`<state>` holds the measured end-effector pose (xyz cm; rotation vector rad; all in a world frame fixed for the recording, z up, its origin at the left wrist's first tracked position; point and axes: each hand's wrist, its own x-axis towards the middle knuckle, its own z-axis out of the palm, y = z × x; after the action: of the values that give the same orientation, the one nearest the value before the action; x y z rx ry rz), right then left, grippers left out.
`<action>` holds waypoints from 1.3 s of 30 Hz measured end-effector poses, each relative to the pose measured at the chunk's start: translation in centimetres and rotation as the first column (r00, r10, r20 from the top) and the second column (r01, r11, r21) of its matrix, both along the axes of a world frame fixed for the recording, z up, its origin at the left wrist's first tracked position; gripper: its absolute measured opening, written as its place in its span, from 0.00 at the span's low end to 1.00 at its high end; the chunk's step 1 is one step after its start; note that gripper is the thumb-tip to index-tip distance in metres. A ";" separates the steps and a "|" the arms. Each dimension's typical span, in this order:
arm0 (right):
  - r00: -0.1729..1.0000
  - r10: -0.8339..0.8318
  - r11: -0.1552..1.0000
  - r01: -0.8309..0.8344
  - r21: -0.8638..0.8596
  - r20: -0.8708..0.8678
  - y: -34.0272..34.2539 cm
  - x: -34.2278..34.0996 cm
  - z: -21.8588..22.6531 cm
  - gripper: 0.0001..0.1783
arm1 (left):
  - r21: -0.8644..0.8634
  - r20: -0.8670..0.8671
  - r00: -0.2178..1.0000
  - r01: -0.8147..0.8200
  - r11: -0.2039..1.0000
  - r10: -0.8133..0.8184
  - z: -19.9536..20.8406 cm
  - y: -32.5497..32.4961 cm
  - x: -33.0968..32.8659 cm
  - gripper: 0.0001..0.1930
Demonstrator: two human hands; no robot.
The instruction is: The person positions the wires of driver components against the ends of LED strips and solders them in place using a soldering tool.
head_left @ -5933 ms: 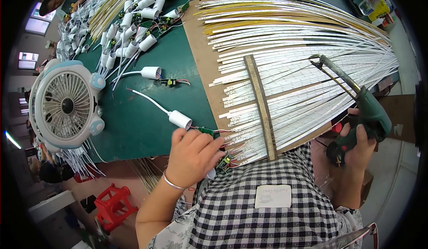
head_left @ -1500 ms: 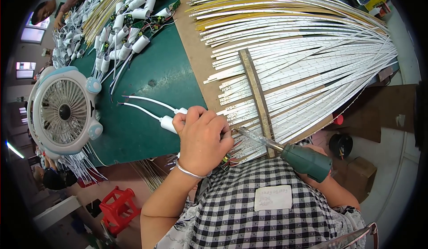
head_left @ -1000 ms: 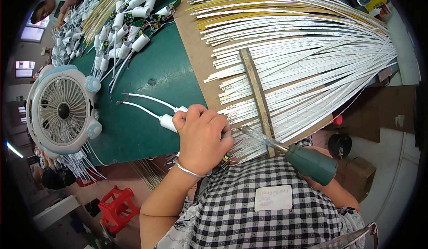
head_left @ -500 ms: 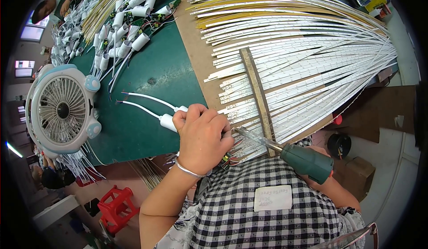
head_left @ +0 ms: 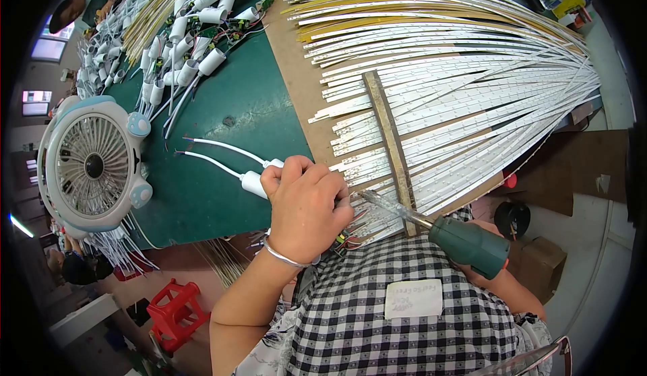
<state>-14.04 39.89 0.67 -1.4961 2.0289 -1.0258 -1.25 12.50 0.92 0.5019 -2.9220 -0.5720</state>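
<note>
My left hand is closed, knuckles up, at the near edge of the green table; whatever its fingers pinch is hidden beneath them. Two white cylindrical caps with white cables stick out to its left. Below its fingers shows part of a small circuit board with wires. My right hand grips a soldering iron with a dark green handle. The iron's metal tip points left, close to my left fingers, over the ends of white LED strips. Most of the right hand is behind the handle.
A wooden bar lies across the strips on a brown board. White caps with circuit boards are heaped at the far left. A fan stands at the left, a red stool below it. Another person's hand shows far left.
The soldering iron has shifted slightly right and down, its tip drawing back a little from my left fingers. My left hand has hardly moved.
</note>
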 end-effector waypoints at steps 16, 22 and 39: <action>0.999 -0.031 0.997 0.034 0.062 -0.042 0.1 0.3 0.0 0.25 | 0.014 0.002 1.000 0.000 1.000 0.000 0.2 0.0 0.0 0.04; 0.995 -0.021 0.999 0.025 0.038 -0.099 0.2 0.4 -0.1 0.24 | 0.026 0.007 1.000 0.026 0.999 -0.026 0.3 -0.3 -0.1 0.04; 0.669 -0.401 0.889 0.448 0.090 0.626 -0.5 1.9 -0.3 0.23 | 0.007 0.027 0.999 0.030 1.000 -0.030 0.5 -0.1 -0.2 0.04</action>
<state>-12.09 39.41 0.38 -0.5382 1.8524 -1.5450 -1.48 12.37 1.37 0.4707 -2.9591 -0.5826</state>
